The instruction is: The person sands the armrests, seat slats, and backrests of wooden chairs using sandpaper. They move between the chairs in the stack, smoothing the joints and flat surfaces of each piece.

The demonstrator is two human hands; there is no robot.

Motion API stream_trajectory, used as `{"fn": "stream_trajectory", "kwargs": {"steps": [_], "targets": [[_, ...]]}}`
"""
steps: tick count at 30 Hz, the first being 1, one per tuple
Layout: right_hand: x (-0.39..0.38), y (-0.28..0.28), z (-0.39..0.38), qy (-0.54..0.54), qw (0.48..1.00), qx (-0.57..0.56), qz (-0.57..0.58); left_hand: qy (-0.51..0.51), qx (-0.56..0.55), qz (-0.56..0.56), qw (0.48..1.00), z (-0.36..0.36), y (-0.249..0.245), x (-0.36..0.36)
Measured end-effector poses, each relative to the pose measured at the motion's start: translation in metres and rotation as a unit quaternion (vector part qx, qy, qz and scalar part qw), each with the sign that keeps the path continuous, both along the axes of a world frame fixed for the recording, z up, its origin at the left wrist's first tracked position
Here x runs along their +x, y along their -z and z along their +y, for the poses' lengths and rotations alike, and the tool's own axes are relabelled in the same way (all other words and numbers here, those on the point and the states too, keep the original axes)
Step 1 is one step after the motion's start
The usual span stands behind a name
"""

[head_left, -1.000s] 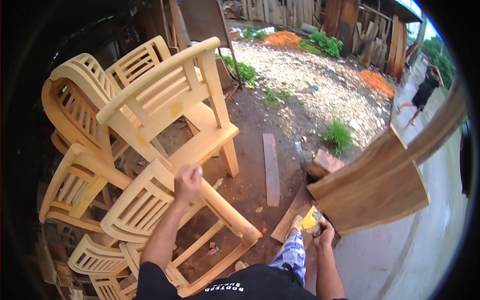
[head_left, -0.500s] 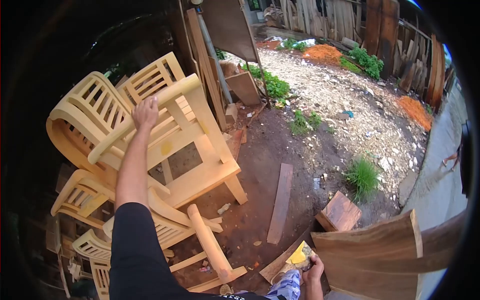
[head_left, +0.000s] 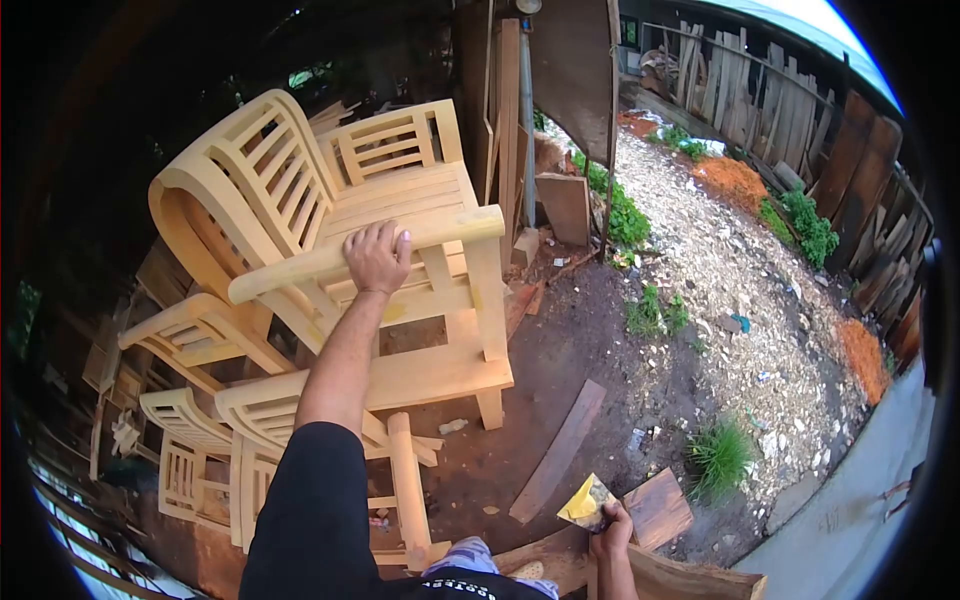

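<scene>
Left hand (head_left: 378,258): on top of the arm rail (head_left: 450,230), fingers bent over it; I cannot tell if it grips.
Right hand (head_left: 613,530): closed, gripping a flat yellow and gray piece (head_left: 583,503) at the near side.
Big wooden seat (head_left: 440,372): at the left, with the arm rail on its near side.
Chairs (head_left: 190,430): at the near left, pale wood with slats.
Ground: brown dirt with a thin board (head_left: 560,450); pale chips (head_left: 740,300) farther right.
Wood block (head_left: 660,508): just right of the right hand.
</scene>
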State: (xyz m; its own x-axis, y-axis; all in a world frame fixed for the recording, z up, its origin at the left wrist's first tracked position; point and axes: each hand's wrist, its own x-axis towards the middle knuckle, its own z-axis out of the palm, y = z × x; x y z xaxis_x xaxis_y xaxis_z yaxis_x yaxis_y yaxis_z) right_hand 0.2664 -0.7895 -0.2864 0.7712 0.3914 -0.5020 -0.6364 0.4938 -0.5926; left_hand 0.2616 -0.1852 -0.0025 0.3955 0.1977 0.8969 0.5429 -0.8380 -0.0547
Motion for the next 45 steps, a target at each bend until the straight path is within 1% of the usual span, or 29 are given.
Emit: {"fn": "stream_trajectory", "kwargs": {"steps": [3, 5, 8, 11, 13, 15, 17, 19, 21, 23, 24, 25, 26, 27, 29, 30, 33, 36, 42, 45], "targets": [[0.031, 0.003, 0.032, -0.040, 0.999, 0.015, -0.022, 0.016, 0.011, -0.019, 1.000, 0.006, 0.004, 0.001], [0.049, -0.016, 0.053, -0.065, 0.997, 0.013, -0.039, 0.022, 0.011, -0.025, 0.999, 0.007, 0.002, 0.002], [0.071, -0.064, 0.095, -0.082, 0.993, 0.035, -0.072, 0.032, 0.018, -0.032, 0.999, 0.008, 0.005, 0.000], [0.095, -0.117, 0.131, -0.103, 0.979, 0.044, -0.168, 0.039, 0.028, -0.034, 0.998, 0.011, 0.007, 0.000], [0.111, -0.161, 0.157, -0.122, 0.961, 0.018, -0.248, 0.045, 0.030, -0.034, 0.998, 0.014, 0.007, -0.003], [0.134, -0.198, 0.181, -0.164, 0.896, -0.027, -0.412, 0.059, 0.027, -0.036, 0.997, 0.014, 0.008, -0.004], [0.154, -0.237, 0.211, -0.177, 0.805, -0.067, -0.563, 0.077, 0.027, -0.028, 0.996, 0.013, 0.007, -0.006], [0.161, -0.295, 0.245, -0.187, 0.689, -0.142, -0.685, 0.093, 0.017, -0.015, 0.995, 0.017, 0.003, -0.012], [0.155, -0.348, 0.283, -0.168, 0.554, -0.264, -0.772, 0.112, -0.004, 0.002, 0.994, 0.017, 0.000, -0.016], [0.160, -0.375, 0.321, -0.151, 0.431, -0.265, -0.849, 0.127, -0.028, 0.041, 0.991, 0.018, -0.005, -0.022], [0.160, -0.388, 0.336, -0.171, 0.402, -0.295, -0.850, 0.133, -0.040, 0.059, 0.989, 0.020, -0.010, -0.024], [0.161, -0.396, 0.348, -0.193, 0.375, -0.326, -0.846, 0.144, -0.081, 0.106, 0.981, 0.023, -0.018, -0.029], [0.169, -0.395, 0.363, -0.191, 0.351, -0.307, -0.864, 0.154, -0.121, 0.153, 0.969, 0.028, -0.030, -0.035], [0.170, -0.398, 0.374, -0.196, 0.327, -0.311, -0.870, 0.162, -0.161, 0.198, 0.953, 0.034, -0.040, -0.039], [0.171, -0.404, 0.394, -0.206, 0.277, -0.314, -0.885, 0.149, -0.235, 0.272, 0.921, 0.046, -0.059, -0.043], [0.168, -0.406, 0.401, -0.215, 0.265, -0.316, -0.885, 0.141, -0.270, 0.308, 0.901, 0.051, -0.063, -0.043], [0.175, -0.397, 0.417, -0.209, 0.245, -0.299, -0.899, 0.108, -0.224, 0.302, 0.920, 0.052, -0.054, -0.047], [0.180, -0.389, 0.422, -0.209, 0.236, -0.320, -0.894, 0.102, -0.243, 0.302, 0.916, 0.050, -0.054, -0.044], [0.176, -0.380, 0.424, -0.193, 0.230, -0.309, -0.903, 0.097, -0.250, 0.286, 0.920, 0.048, -0.053, -0.043], [0.169, -0.375, 0.421, -0.197, 0.240, -0.309, -0.899, 0.096, -0.249, 0.278, 0.923, 0.048, -0.053, -0.043]]}}
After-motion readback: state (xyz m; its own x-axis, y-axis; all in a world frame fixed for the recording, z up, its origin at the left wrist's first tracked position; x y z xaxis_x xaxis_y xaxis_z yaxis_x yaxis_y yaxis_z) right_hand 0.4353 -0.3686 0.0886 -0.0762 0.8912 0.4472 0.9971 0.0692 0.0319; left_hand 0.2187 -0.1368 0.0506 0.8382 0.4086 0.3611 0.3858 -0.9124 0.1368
